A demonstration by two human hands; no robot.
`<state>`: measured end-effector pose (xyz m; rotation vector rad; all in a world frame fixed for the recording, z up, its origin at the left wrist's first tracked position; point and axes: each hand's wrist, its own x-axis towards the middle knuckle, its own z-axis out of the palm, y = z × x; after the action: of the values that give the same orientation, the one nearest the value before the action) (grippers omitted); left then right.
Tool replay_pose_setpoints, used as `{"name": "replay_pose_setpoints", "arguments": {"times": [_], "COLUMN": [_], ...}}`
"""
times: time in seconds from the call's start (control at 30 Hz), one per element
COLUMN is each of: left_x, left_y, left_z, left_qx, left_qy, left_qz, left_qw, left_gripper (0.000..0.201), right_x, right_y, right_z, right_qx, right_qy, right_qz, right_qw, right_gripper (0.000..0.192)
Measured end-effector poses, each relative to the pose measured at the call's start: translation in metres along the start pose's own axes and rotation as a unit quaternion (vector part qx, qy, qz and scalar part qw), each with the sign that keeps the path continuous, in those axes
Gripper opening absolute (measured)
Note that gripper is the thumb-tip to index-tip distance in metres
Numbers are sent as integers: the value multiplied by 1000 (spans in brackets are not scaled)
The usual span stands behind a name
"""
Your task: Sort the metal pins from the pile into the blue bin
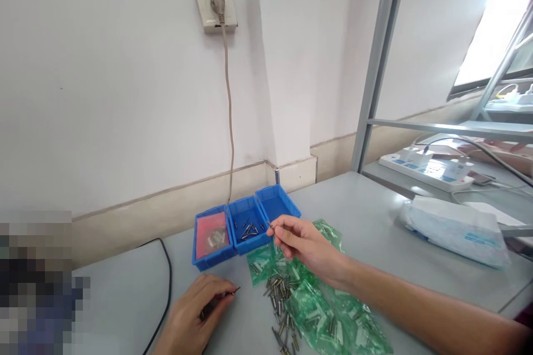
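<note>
My left hand (pixel 205 306) is low over the table, thumb and forefinger pinched on a small thin metal pin (pixel 236 290). Farther right, my right hand (pixel 300 241) pinches another small metal pin (pixel 270 226), close to the front right edge of the middle blue bin (pixel 255 246). Several similar pins (pixel 249 231) lie inside that bin. Between my hands, a loose pile of metal pins (pixel 280 288) is spread on the table. Green plastic bags (pixel 310 305) with metal parts and white pieces in them lie under and beside my right forearm.
The left blue bin (pixel 213 262) holds a pink sheet (pixel 206 226) and a clear bag of pale pieces. A third blue bin (pixel 277 205) adjoins it on the right. A black cable (pixel 170 272) crosses the left side. A tissue pack (pixel 453 230), metal rack (pixel 377 61) and power strip (pixel 425 171) are right.
</note>
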<state>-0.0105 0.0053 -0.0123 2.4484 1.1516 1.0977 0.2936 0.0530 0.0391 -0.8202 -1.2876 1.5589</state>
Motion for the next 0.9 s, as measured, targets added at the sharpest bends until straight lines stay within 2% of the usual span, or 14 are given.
{"name": "replay_pose_setpoints", "arguments": {"times": [0.17,0.3,0.47,0.6,0.7,0.9], "left_x": [3,1,0,1,3,4], "left_y": [7,9,9,7,4,-2], "left_z": [-2,-3,-5,-7,-8,-8], "left_qx": [-2,-9,7,39,64,93], "left_qy": [8,13,6,15,30,42], "left_qz": [-32,-52,-43,-2,19,34], "left_qw": [999,999,999,999,997,994], "left_gripper": [10,10,11,13,15,15], "right_x": [0,0,-2,-2,-3,-10], "right_y": [-2,-2,-3,-1,0,2], "right_z": [0,1,2,1,1,4], "right_qx": [141,164,53,-61,-130,-256], "right_qy": [-73,-84,-47,-30,-17,43], "right_qz": [68,84,47,-14,-75,-172], "right_qw": [985,979,996,998,989,950], "right_gripper": [38,36,37,35,30,8]}}
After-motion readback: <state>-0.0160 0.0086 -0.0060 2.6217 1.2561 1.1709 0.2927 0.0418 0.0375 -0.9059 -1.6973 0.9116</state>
